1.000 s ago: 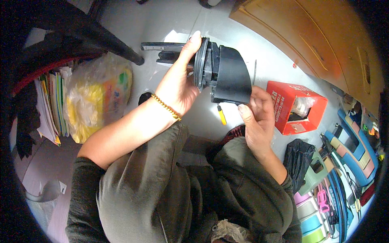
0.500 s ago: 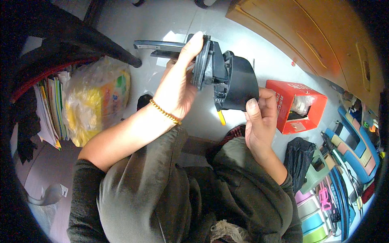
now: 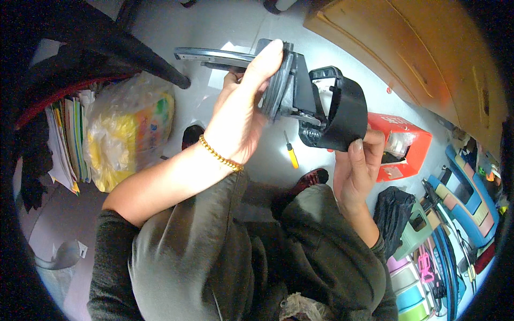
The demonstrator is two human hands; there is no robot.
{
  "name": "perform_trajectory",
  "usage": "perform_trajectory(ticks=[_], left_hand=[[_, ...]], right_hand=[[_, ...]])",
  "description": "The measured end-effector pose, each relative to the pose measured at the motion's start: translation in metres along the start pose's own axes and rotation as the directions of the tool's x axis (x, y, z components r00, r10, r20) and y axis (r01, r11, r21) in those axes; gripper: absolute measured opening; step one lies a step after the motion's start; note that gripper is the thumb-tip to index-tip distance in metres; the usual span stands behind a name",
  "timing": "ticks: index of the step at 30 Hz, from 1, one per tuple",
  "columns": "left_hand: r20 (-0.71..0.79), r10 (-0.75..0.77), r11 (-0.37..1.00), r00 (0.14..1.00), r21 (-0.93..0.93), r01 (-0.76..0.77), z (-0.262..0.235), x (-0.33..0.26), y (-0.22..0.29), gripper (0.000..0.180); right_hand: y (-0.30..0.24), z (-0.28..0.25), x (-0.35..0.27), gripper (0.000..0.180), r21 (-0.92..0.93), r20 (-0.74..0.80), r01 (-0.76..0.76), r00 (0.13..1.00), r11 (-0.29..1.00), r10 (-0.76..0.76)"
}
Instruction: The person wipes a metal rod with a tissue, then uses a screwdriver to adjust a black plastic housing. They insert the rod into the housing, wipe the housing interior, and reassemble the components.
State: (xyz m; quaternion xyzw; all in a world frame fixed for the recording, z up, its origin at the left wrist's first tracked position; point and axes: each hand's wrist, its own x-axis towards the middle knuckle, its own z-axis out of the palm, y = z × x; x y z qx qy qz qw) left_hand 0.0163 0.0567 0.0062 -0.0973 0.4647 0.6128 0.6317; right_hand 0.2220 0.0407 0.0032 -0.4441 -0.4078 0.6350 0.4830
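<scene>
My left hand [image 3: 235, 117], with a gold bead bracelet at the wrist, is closed around a black plastic mechanism [image 3: 301, 85], thumb on top. A long, flat arm [image 3: 214, 55] sticks out of the mechanism to the left. The fingers of my right hand [image 3: 357, 163] pinch the lower edge of a curved black plastic housing [image 3: 348, 112]. Its hollow side faces the mechanism. A gap shows between the two parts at the top; lower down they meet or overlap, and I cannot tell whether they are joined. Below them a yellow-handled screwdriver [image 3: 292, 152] lies on the floor.
An open red box [image 3: 412, 163] stands behind my right hand. Wooden drawers [image 3: 385, 48] fill the far right. Coloured plastic pieces [image 3: 466, 198] and a black bag [image 3: 393, 214] lie at right. On the left are a filled plastic bag [image 3: 128, 134], upright papers [image 3: 69, 139] and a black leg [image 3: 144, 56].
My right hand has moved right with the housing, widening the gap to the mechanism. My left hand has shifted slightly right and up. More of the screwdriver now shows.
</scene>
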Motion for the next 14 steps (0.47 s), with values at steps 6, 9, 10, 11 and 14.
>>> perform_trajectory(ticks=[6,9,10,11,14], left_hand=[[0.163,0.091,0.996,0.982,0.006,-0.093,0.004,-0.009,0.007,0.056],[0.197,0.116,0.993,0.974,-0.016,-0.115,0.01,-0.017,0.013,0.055],[0.205,0.1,0.995,0.974,-0.006,-0.101,0.009,-0.017,0.013,0.056],[0.213,0.085,0.996,0.973,0.005,-0.088,0.008,-0.017,0.014,0.058],[0.2,0.067,0.998,0.978,-0.021,-0.064,0.008,-0.019,0.012,0.062]], right_hand=[[-0.005,0.0,0.002,0.016,0.054,0.014,0.07,0.997,0.996,-0.071],[-0.008,0.002,0.003,0.015,0.084,0.012,0.059,0.998,0.995,-0.06],[-0.009,0.002,0.002,0.015,0.088,0.009,0.053,0.998,0.995,-0.054],[-0.01,0.003,0.002,0.014,0.083,0.006,0.051,0.999,0.995,-0.052],[-0.012,0.003,0.002,0.014,0.071,0.016,0.049,0.999,0.996,-0.05]])
